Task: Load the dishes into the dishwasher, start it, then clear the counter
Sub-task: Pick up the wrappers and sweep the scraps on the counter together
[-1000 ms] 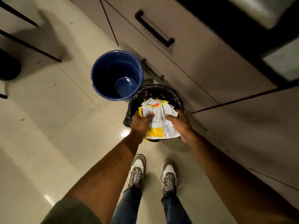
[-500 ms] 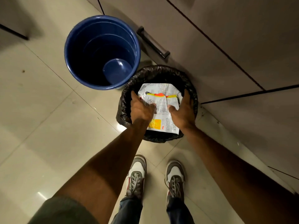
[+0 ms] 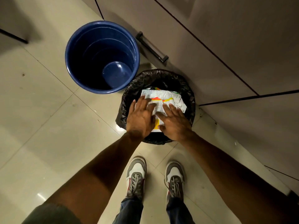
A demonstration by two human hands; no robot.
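Left hand (image 3: 140,119) and right hand (image 3: 175,124) lie flat on the crumpled printed wrapper (image 3: 169,97), fingers extended and spread; neither grips it; the wrapper sits in the mouth of the black-lined waste bin (image 3: 146,78), just beside the blue bucket (image 3: 84,50) on the tiled floor (image 3: 48,126).

Bin mouth: the black-lined waste bin (image 3: 189,94) is mostly covered by a crumpled printed wrapper (image 3: 168,97) lying across its opening. Only a dark crescent along the far rim is open.

Near half of the mouth: taken up by the left hand (image 3: 140,118) and right hand (image 3: 175,124), fingers straight, spread over the wrapper.

Far left: a blue bucket (image 3: 72,50) stands just beside the bin, its mouth unobstructed from above.

Far and right sides: closed off by the cabinet front (image 3: 218,46). Its bar handle (image 3: 151,47) projects just beyond the bin.

Left: the tiled floor (image 3: 48,126) is open. Two shoes (image 3: 136,173) stand on the near side.
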